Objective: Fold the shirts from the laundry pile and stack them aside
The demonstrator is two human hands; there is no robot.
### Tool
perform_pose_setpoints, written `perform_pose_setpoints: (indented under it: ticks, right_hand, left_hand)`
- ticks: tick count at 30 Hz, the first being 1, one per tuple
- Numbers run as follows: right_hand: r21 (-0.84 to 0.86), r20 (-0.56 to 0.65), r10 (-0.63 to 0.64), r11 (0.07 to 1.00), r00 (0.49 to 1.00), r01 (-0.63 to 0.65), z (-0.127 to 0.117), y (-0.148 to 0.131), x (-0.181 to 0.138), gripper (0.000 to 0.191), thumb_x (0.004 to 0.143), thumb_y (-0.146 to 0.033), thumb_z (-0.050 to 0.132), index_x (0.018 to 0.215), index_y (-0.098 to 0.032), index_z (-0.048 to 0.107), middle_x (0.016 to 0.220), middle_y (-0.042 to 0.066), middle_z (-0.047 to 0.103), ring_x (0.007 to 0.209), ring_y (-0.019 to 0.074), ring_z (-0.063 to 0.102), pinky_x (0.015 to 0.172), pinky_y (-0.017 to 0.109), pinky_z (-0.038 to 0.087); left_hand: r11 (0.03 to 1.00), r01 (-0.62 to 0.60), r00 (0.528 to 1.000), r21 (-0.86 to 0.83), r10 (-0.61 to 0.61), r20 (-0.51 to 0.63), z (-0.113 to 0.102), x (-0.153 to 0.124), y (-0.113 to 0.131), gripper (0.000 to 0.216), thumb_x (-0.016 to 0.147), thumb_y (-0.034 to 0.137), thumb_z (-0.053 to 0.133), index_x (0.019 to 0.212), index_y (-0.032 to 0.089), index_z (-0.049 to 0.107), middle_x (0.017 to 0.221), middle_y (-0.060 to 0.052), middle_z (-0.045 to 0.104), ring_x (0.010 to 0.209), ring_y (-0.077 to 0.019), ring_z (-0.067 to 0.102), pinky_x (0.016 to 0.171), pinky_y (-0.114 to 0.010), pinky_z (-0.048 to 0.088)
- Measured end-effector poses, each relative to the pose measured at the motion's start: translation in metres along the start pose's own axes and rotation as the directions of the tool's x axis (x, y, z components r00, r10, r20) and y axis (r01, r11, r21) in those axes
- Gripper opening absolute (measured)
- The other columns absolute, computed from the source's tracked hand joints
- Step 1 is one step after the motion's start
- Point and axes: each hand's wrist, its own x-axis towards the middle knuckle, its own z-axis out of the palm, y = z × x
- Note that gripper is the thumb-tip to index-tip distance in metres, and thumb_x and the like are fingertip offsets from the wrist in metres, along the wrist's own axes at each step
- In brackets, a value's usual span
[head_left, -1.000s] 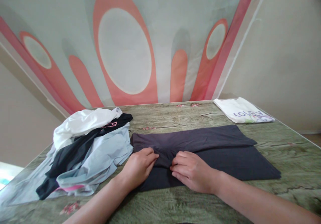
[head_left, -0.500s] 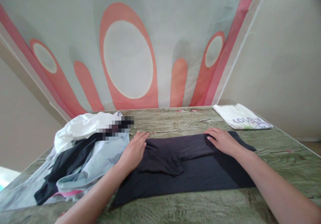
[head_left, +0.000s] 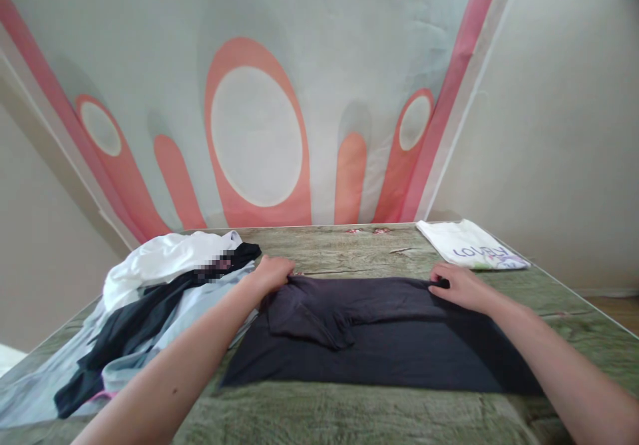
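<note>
A dark shirt (head_left: 379,352) lies across the table in front of me, one side folded over, with what looks like a sleeve lying across its middle. At its far left corner, my left hand (head_left: 273,272) is closed on the cloth. My right hand (head_left: 459,287) pinches the far edge at the right, a bit of cloth poking out between thumb and fingers. Between the two hands that far edge runs nearly straight. My right forearm covers part of the shirt's right end.
To the left is a loose heap of clothes: a white garment (head_left: 160,262), a black one (head_left: 130,322) and a light grey-blue one (head_left: 172,328). A folded white shirt (head_left: 472,240) with lettering lies at the back right of the wooden table (head_left: 379,415). A patterned wall (head_left: 384,32) rises behind.
Both hands have gone from resting flat on the dark shirt to gripping its far edge. The right hand has shifted right, and the far edge is straighter. The view has tilted up slightly.
</note>
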Motion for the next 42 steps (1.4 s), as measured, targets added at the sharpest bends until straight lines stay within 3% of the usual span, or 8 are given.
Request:
perform_pose_setpoints:
  ticks: [12,16,20,24,28,31,35,42]
  right_hand:
    - [0.188,0.228,0.18,0.956,0.957,-0.225,-0.007,-0.028,-0.071,0.024,0.083,-0.041,0.052,0.075,-0.02,0.057,0.07,0.001,0.063,0.065,0.0174,0.055,0.06,0.026,0.036]
    - [0.362,0.422,0.03,0.911,0.906,-0.199,-0.011,-0.062,-0.1,0.026,0.082,-0.043,0.056,0.073,-0.019,0.052,0.066,-0.003,0.056,0.061,0.0124,0.048,0.053,0.022,0.03]
    - [0.45,0.603,-0.068,0.851,0.795,-0.269,-0.019,-0.075,-0.115,0.035,0.084,-0.054,0.053,0.077,-0.019,0.054,0.062,-0.003,0.057,0.051,0.0108,0.049,0.046,0.021,0.028]
    - [0.308,0.247,0.17,0.919,0.954,-0.244,-0.02,-0.071,-0.088,0.036,0.092,-0.049,0.041,0.079,-0.02,0.058,0.067,0.002,0.063,0.057,0.0151,0.057,0.053,0.025,0.042]
    - [0.224,-0.168,-0.104,0.964,0.98,0.141,0.001,-0.087,-0.042,0.029,0.092,-0.036,0.047,0.114,-0.023,0.06,0.115,0.009,0.063,0.109,0.0226,0.058,0.093,0.04,0.046]
    - [0.176,-0.187,-0.277,0.934,0.942,0.31,0.029,-0.121,-0.025,0.043,0.091,-0.035,0.051,0.133,-0.023,0.05,0.138,0.011,0.051,0.129,0.0244,0.044,0.106,0.046,0.038]
    - [0.078,-0.21,-0.276,0.952,0.938,0.297,0.056,-0.175,-0.036,0.042,0.093,-0.033,0.049,0.134,-0.021,0.051,0.141,0.013,0.049,0.132,0.0284,0.042,0.107,0.055,0.034]
    - [0.026,-0.147,-0.288,0.955,0.946,0.295,0.032,-0.204,-0.045,0.021,0.091,-0.025,0.053,0.107,-0.023,0.066,0.111,0.008,0.067,0.1,0.0242,0.06,0.092,0.049,0.044]
  left_hand:
    - [0.986,0.118,0.969,-0.119,-0.141,-0.204,-0.024,0.124,0.067,0.033,0.092,0.033,0.057,0.121,0.016,0.056,0.121,-0.01,0.058,0.101,-0.0216,0.06,0.085,-0.042,0.053]
    - [0.981,0.047,0.95,-0.186,-0.102,-0.296,-0.03,0.13,0.098,0.035,0.093,0.03,0.056,0.124,0.015,0.054,0.124,-0.013,0.056,0.104,-0.0227,0.06,0.087,-0.042,0.051]
    - [0.979,-0.052,0.92,-0.195,-0.029,-0.391,-0.023,0.095,0.137,0.046,0.096,0.027,0.047,0.14,0.015,0.039,0.147,-0.019,0.037,0.131,-0.0285,0.042,0.105,-0.047,0.037]
    - [0.955,-0.236,0.894,-0.178,0.142,-0.424,0.008,0.029,0.167,0.062,0.095,0.056,0.037,0.147,0.022,0.03,0.157,-0.011,0.023,0.144,-0.0306,0.014,0.111,-0.054,0.026]
    - [0.91,-0.389,0.876,-0.14,0.319,-0.361,0.037,-0.011,0.162,0.063,0.093,0.063,0.029,0.149,0.033,0.025,0.159,-0.005,0.017,0.146,-0.0318,0.007,0.11,-0.063,0.018]
    - [0.892,-0.439,0.866,-0.111,0.387,-0.315,0.04,-0.013,0.137,0.059,0.095,0.061,0.028,0.148,0.036,0.025,0.158,-0.003,0.02,0.146,-0.0281,0.009,0.112,-0.059,0.016]
    - [0.841,-0.533,0.822,-0.093,0.488,-0.294,0.032,-0.009,0.097,0.057,0.095,0.058,0.033,0.148,0.039,0.024,0.157,-0.002,0.024,0.145,-0.0242,0.014,0.113,-0.055,0.015]
    - [0.881,-0.461,0.847,-0.101,0.404,-0.346,0.038,-0.037,0.08,0.058,0.098,0.05,0.032,0.151,0.034,0.015,0.159,-0.002,0.017,0.146,-0.0221,0.01,0.115,-0.047,0.018]
